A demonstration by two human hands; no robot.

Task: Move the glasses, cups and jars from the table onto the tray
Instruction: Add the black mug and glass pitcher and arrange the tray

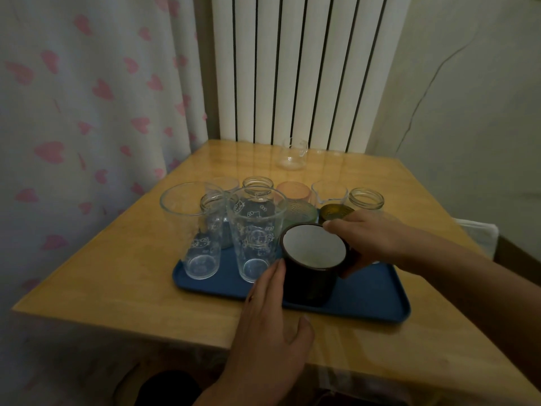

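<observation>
Glasses, cups and jars are nearly all gathered on the blue tray (377, 303), which lies on the wooden surface (123, 273). Only the head view is given. In it a dark mug (311, 271) with a white inside stands at the tray's near middle. The right hand (371, 241) is closed around the mug's right side, its fingers (336, 228) curled over the rim. The left hand (272, 326) is spread, fingertips resting against the mug's left wall, thumb apart. Just left of the mug stand two tall printed tumblers (254, 235), and behind them jars (366, 199) and coloured cups (294, 191) in a tight row. One small clear pitcher (292, 155) sits well apart at the far edge of the surface, not yet on the tray.

Risks, as I judge them: the mug is just beside the nearer tumbler, so sliding it left could tip that tall glass. Reaching for the pitcher means passing over the crowded row, where a sleeve or wrist could catch a rim.

The tumblers bear white cartoon cat faces and bows; no legible writing shows.
</observation>
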